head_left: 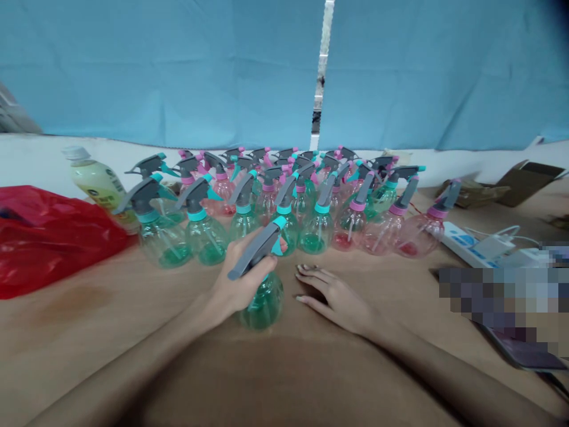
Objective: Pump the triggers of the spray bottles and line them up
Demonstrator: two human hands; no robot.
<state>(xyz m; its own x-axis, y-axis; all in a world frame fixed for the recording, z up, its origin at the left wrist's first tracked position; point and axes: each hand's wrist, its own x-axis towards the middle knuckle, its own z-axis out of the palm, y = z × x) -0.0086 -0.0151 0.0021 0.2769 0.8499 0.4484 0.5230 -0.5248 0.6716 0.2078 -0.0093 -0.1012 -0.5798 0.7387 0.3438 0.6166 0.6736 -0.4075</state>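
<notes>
My left hand [242,273] is wrapped round the neck of a green spray bottle [263,305], just under its grey trigger head with a teal nozzle. This bottle stands upright, or nearly so, in front of the others. To its right, my right hand [340,296] rests on the table with its fingers stretched out, holding nothing. Behind both hands, several more spray bottles are lined up in rows. Green ones with teal collars, such as a green spray bottle [316,234], fill the left and middle of the front row; pink spray bottles [386,234] stand at its right.
On the left lie a red plastic bag [57,237] and a leaning drink bottle [95,184] with a white cap. A white power strip [466,240] with plugs and a dark phone-like slab [520,347] are at the right. An open cardboard box [528,181] sits behind them.
</notes>
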